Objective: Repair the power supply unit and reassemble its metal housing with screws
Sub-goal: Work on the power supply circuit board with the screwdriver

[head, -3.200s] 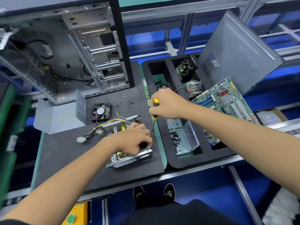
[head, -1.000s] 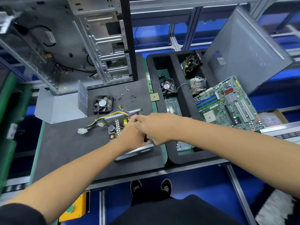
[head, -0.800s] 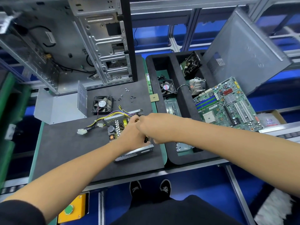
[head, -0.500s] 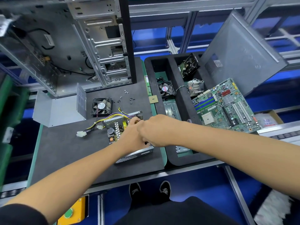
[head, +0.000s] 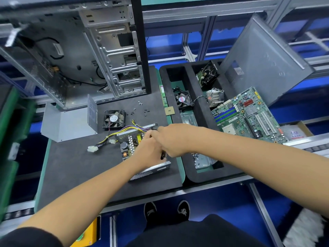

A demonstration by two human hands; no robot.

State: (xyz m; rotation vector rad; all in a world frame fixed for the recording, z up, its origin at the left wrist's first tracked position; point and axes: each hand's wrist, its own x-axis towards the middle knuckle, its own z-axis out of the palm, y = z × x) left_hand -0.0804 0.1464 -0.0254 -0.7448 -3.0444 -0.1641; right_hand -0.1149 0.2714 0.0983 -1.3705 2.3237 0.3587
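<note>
The open power supply unit [head: 129,145] lies on the black mat, its circuit board bare and its yellow and purple cables [head: 114,135] running left to a white connector [head: 92,149]. My left hand [head: 147,149] rests on the board's right part with its fingers curled. Touching it from the right, my right hand [head: 173,138] is closed in a fist. The screwdriver is hidden under the hands. The grey metal housing cover [head: 67,123] stands apart at the left. Loose screws [head: 142,109] lie behind the unit.
A black fan [head: 114,119] lies beside the cover. An open computer case [head: 80,50] stands at the back left. On the right, a black foam tray [head: 190,81] holds a fan, a heatsink, a motherboard [head: 249,116], a side panel [head: 263,57] and a screw box [head: 201,160].
About three seconds ago my right hand held the yellow screwdriver above the tray; it has moved left onto the power supply beside my left hand. Both hands have barely moved in the last second.
</note>
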